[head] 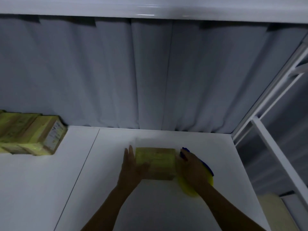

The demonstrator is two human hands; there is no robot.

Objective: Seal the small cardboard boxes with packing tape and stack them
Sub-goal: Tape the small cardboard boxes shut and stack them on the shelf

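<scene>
A small cardboard box [158, 161] with yellow tape across its top sits on the white table [166, 205], near the middle. My left hand [131, 167] rests flat against the box's left side, thumb on its top. At the box's right end, my right hand [191, 169] grips a tape dispenser [206, 179] with a blue handle and a yellow roll. A stack of taped boxes [33, 134] lies at the far left of the table.
Grey curtains [150, 72] hang behind the table. A white metal shelf frame [270, 130] stands to the right, with a pale object [273, 212] low beside it. A seam runs down the tabletop left of the box.
</scene>
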